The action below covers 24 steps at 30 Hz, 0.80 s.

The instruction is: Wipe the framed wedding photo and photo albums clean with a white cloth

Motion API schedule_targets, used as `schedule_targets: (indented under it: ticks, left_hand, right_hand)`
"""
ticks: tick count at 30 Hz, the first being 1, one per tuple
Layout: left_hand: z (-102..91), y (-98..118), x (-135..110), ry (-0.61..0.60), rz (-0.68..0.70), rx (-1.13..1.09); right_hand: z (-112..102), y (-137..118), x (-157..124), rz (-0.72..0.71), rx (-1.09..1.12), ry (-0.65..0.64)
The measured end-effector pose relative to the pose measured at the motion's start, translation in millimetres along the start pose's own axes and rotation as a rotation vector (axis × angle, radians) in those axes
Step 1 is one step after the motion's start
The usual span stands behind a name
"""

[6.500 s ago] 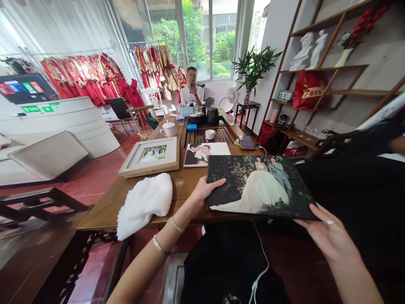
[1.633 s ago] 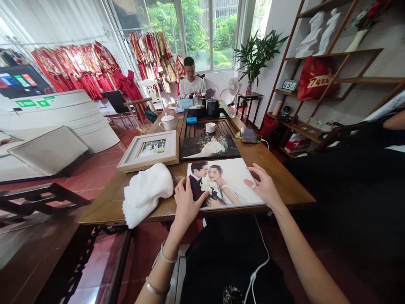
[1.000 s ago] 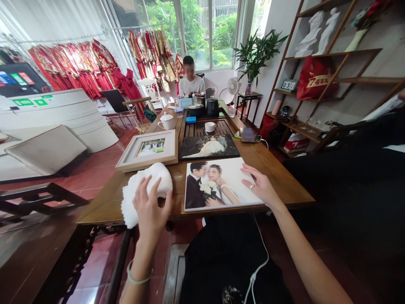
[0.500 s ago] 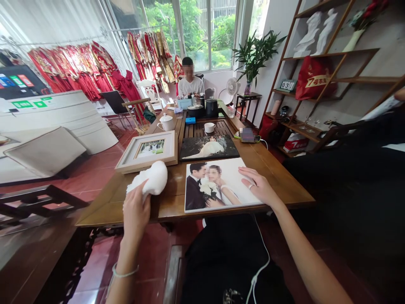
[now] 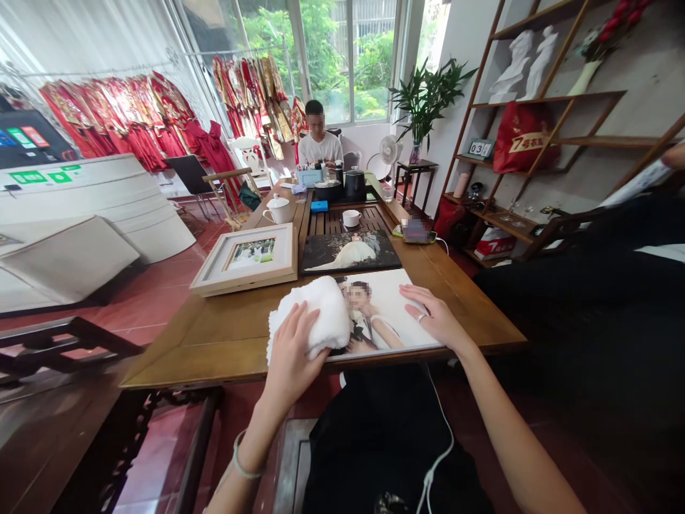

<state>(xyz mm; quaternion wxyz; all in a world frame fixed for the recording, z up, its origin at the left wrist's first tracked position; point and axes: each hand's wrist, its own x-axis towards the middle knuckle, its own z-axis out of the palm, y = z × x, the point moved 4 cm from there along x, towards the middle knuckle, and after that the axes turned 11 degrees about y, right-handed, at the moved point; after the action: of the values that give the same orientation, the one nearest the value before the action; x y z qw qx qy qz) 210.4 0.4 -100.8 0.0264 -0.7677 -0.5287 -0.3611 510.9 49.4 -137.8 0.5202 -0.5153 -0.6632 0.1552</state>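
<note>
A light wedding photo panel (image 5: 393, 303) lies flat at the near edge of the wooden table (image 5: 225, 335). My left hand (image 5: 292, 350) presses a white cloth (image 5: 315, 321) onto the panel's left half, fingers wrapped over the cloth. My right hand (image 5: 433, 318) rests flat on the panel's right side, fingers stretched out, with a ring on one finger. Just beyond lies a dark wedding photo panel (image 5: 350, 251). To the left of the dark panel sits a framed photo (image 5: 247, 257).
Farther along the table stand a white teapot (image 5: 277, 209), a cup (image 5: 351, 218), dark pots (image 5: 354, 183) and a phone (image 5: 416, 231). A person (image 5: 319, 145) sits at the far end. Shelves (image 5: 535, 128) line the right wall; red garments (image 5: 133, 125) hang at the left.
My left hand left the light panel, took the white cloth from the table's left side and brought it right onto the panel. My right hand stayed on the panel.
</note>
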Motion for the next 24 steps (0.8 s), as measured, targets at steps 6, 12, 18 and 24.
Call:
schedule_targets:
  ticks: [6, 12, 18, 24]
  left_hand:
    - [-15.0, -16, 16, -0.131, -0.239, -0.059]
    - [-33.8, 3, 24, 0.073, -0.008, -0.094]
    - [-61.1, 9, -7, 0.378, -0.011, 0.05]
    - [-31.7, -15, -40, 0.079, 0.024, 0.344]
  right_hand:
    - [1, 4, 0, 0.004, -0.009, 0.0]
    - [1, 6, 0, 0.002, -0.003, 0.013]
    - [1, 6, 0, -0.003, 0.004, 0.011]
    - [2, 6, 0, 0.009, 0.018, 0.011]
